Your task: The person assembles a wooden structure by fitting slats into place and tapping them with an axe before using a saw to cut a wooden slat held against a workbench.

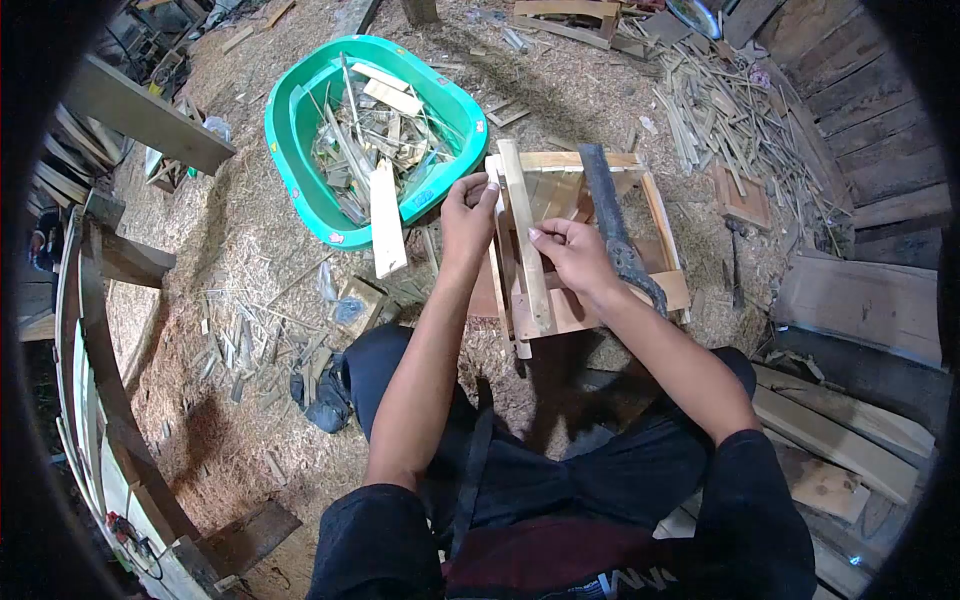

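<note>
My left hand [468,222] is closed with its fingertips on the upper end of a narrow wooden strip [502,262]. Beside that strip, a paler wooden slat [524,245] stands on end, leaning slightly. My right hand [578,255] pinches the slat's right edge near its middle. Both pieces are at the left side of a small wooden frame [655,215] in front of my knees. Across the frame lies a long dark tool [603,190] that resembles a saw, partly behind my right wrist.
A green plastic tub [290,165] holds wood offcuts, and a pale board [386,220] sticks out over its rim. Scrap sticks [715,115] are heaped at the upper right. Boards [840,435] lie at my right. Shavings cover the floor. A curved wooden structure [100,330] stands at the left.
</note>
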Tool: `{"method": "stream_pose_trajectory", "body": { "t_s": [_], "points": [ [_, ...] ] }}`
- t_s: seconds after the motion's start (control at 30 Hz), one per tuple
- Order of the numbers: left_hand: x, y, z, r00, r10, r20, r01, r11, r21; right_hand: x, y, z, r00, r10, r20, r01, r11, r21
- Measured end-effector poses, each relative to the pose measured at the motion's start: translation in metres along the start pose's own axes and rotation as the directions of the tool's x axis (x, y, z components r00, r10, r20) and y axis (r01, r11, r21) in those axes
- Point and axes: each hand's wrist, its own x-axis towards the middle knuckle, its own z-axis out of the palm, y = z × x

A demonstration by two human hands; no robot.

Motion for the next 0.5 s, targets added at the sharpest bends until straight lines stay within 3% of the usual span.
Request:
{"method": "stream_pose_trajectory", "body": {
  "t_s": [0.07,0.17,0.27,0.5],
  "points": [
    [0.003,-0.007,0.0,1.0,0.008,0.016,-0.009,1.0,0.015,0.003,0.003,-0.001,0.999,-0.021,0.041,0.025,0.994,-0.102],
    [0.01,-0.023,0.0,0.999,0.019,0.039,-0.018,1.0,-0.021,0.007,0.012,0.0,0.999,0.0,0.054,0.001,1.0,-0.02],
    [0.007,-0.014,0.001,0.998,0.035,0.049,-0.037,0.998,0.052,0.009,0.017,-0.001,0.995,-0.07,0.071,0.075,0.995,-0.07],
    [0.01,-0.018,0.004,0.998,0.052,0.018,-0.054,0.987,0.15,0.004,0.018,-0.002,0.986,0.045,0.159,-0.052,0.998,0.038]
  ]
}}
